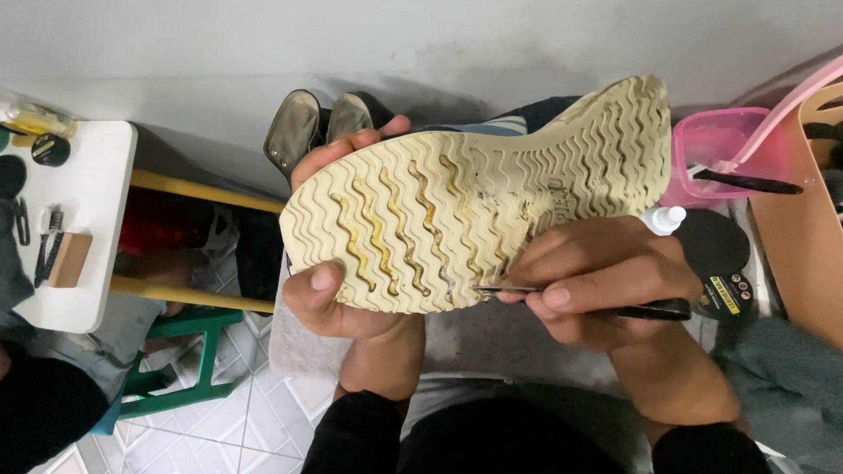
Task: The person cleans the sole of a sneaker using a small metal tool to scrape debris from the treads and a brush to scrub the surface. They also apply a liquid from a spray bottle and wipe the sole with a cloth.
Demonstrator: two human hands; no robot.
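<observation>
1 view only: head camera, looking steeply down from wearer's head, close on hands (572, 272) and shoe sole (460, 220) over lap, tiled floor (243, 428) below.

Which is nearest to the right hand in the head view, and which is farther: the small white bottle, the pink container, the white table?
From the right hand, which holds a thin black tool:
1. Small white bottle: just above the hand, on its right side.
2. Pink container: higher up, behind the bottle, on the right.
3. White table: far across on the left, beyond the shoe.
</observation>
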